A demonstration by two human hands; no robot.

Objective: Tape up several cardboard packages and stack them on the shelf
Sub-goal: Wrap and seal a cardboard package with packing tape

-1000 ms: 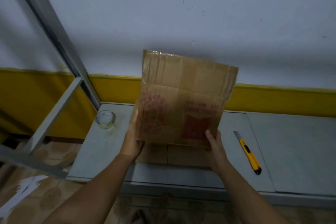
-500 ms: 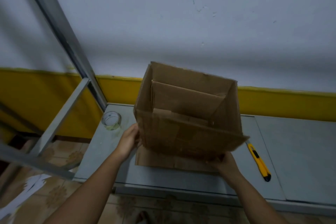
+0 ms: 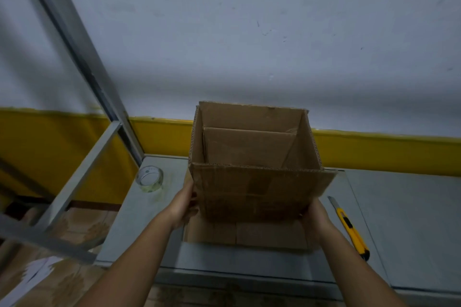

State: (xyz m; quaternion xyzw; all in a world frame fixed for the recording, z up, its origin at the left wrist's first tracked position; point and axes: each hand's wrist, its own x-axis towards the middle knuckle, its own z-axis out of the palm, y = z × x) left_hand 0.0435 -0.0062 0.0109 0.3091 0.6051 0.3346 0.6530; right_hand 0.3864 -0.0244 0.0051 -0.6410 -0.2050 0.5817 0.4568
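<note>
You are gripping one open cardboard box (image 3: 252, 192) by its sides, left hand (image 3: 183, 203) and right hand (image 3: 315, 217) curling round it; one tape roll (image 3: 149, 178) and one knife (image 3: 351, 229) are lying alongside

Both hands, left hand (image 3: 183, 203) & right hand (image 3: 315, 217), hold open cardboard box (image 3: 254, 192) above shelf (image 3: 399, 219).

No legible text in view. Faint marks on the core of the tape roll (image 3: 149, 178), too small to read. Near face of the cardboard box (image 3: 252, 192) plain brown. Yellow utility knife (image 3: 349, 227): nothing readable.
</note>
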